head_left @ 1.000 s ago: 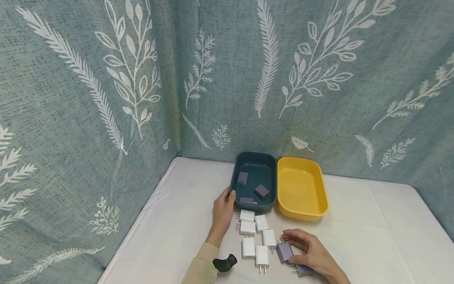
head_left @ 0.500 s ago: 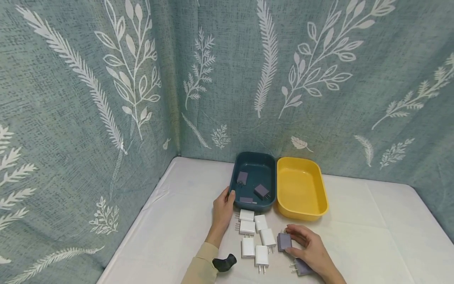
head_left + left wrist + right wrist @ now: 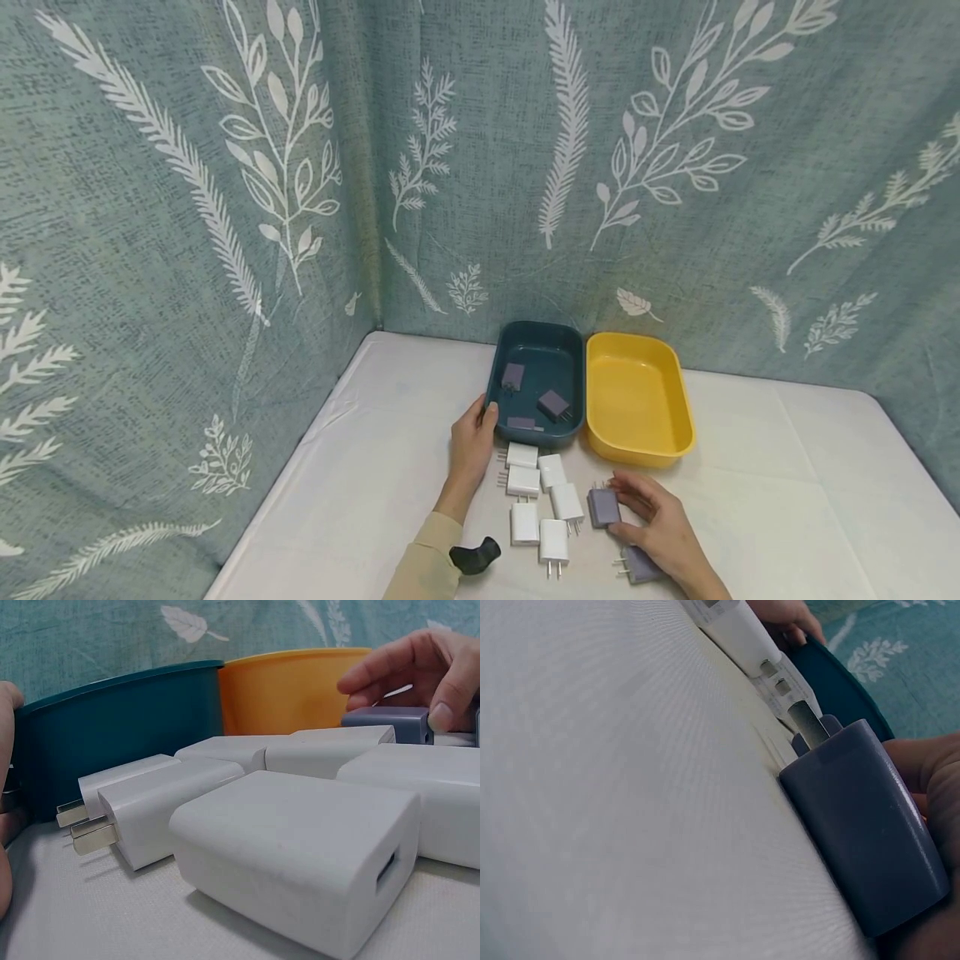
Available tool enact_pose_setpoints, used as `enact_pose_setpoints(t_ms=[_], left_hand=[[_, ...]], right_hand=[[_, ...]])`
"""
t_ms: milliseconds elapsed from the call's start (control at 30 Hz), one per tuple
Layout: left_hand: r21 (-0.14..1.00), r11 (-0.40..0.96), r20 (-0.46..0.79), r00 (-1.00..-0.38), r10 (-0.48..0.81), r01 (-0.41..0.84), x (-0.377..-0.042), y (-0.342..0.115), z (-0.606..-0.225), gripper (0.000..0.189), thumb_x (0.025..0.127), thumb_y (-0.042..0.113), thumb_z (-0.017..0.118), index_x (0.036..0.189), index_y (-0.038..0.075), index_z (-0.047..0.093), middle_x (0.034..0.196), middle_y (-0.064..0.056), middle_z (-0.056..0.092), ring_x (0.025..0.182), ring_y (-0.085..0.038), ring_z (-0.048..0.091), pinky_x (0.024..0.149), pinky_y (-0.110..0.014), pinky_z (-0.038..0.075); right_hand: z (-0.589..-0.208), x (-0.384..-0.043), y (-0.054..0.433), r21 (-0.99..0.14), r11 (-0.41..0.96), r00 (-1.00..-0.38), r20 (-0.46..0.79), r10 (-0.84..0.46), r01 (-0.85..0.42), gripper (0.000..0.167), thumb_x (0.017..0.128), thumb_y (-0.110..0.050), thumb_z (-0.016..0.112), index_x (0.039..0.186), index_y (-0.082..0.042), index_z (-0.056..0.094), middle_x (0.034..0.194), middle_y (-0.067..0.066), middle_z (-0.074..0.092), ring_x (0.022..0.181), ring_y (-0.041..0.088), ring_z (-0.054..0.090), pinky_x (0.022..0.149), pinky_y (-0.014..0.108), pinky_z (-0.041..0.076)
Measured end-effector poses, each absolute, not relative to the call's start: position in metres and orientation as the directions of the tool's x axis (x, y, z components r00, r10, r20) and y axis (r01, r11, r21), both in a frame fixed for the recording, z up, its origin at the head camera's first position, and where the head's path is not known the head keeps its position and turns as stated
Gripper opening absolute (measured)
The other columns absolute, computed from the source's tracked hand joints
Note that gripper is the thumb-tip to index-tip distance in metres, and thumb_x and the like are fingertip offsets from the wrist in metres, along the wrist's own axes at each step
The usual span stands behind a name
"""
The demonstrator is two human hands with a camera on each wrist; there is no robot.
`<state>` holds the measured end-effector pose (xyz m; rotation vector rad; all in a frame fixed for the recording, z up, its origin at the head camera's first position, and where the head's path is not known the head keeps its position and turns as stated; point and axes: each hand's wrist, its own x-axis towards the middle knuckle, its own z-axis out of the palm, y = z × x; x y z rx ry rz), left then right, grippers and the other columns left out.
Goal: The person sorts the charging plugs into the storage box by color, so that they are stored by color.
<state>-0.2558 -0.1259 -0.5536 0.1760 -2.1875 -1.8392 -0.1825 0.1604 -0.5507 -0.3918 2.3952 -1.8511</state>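
Here, teal tray (image 3: pixel 542 372) holds purple chargers (image 3: pixel 553 404).

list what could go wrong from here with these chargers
The purple charger at the right hand's fingers could knock the white charger close beside it. That hand might also bump the other purple charger, which it partly hides in the head view. If the left hand drags the teal bin nearer, the closest white charger may get shoved.

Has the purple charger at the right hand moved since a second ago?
Yes: in the head view, the purple charger has shifted slightly up the picture, closer to the yellow bin.
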Motion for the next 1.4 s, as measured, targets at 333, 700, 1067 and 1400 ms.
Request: enact_pose_setpoints(t_ms=[333, 700, 1067, 1400], left_hand=[[0.976, 0.195, 0.147, -0.951, -0.271, 0.095, -0.2562, -0.1262, -0.5553, 0.052, 0.101, 0.035, 0.049, 0.141, 0.001, 0.049, 0.143, -0.017, 0.052, 0.134, -0.026, 0.05, 0.11, -0.038, 0.045], [0.973, 0.208, 0.158, -0.951, -0.267, 0.103, -0.2571, -0.1255, -0.5548, 0.052, 0.101, 0.036, 0.049, 0.14, 0.001, 0.05, 0.142, -0.016, 0.054, 0.134, -0.026, 0.051, 0.11, -0.038, 0.046], [0.974, 0.206, 0.154, -0.95, -0.27, 0.099, -0.2571, -0.1261, -0.556, 0.053, 0.101, 0.037, 0.05, 0.14, 0.0, 0.05, 0.142, -0.018, 0.053, 0.133, -0.027, 0.052, 0.109, -0.039, 0.046], [0.975, 0.203, 0.15, -0.951, -0.272, 0.095, -0.2571, -0.1267, -0.556, 0.053, 0.101, 0.036, 0.05, 0.14, 0.0, 0.05, 0.142, -0.018, 0.053, 0.133, -0.027, 0.051, 0.109, -0.038, 0.046]], right_hand=[[-0.5484, -0.1811, 0.158, -0.969, 0.244, -0.98, -0.004, -0.201, -0.046, 0.07, 0.063, 0.01, 0.082, 0.128, 0.004, 0.057, 0.127, 0.02, 0.06, 0.107, 0.001, 0.062, 0.097, 0.018, 0.053], [-0.5471, -0.1787, 0.1594, -0.981, 0.196, -0.981, -0.035, -0.19, -0.003, 0.068, 0.067, 0.009, 0.081, 0.129, 0.006, 0.055, 0.126, 0.024, 0.06, 0.102, 0.001, 0.065, 0.092, 0.018, 0.056], [-0.5474, -0.1801, 0.1592, -0.979, 0.204, -0.977, -0.071, -0.201, 0.03, 0.067, 0.068, 0.006, 0.082, 0.129, 0.005, 0.056, 0.125, 0.024, 0.061, 0.102, 0.003, 0.066, 0.092, 0.02, 0.056], [-0.5456, -0.1789, 0.159, -0.982, 0.149, -0.978, 0.087, -0.19, -0.117, 0.064, 0.069, 0.009, 0.08, 0.127, 0.014, 0.054, 0.119, 0.021, 0.065, 0.099, 0.0, 0.067, 0.088, 0.019, 0.057]])
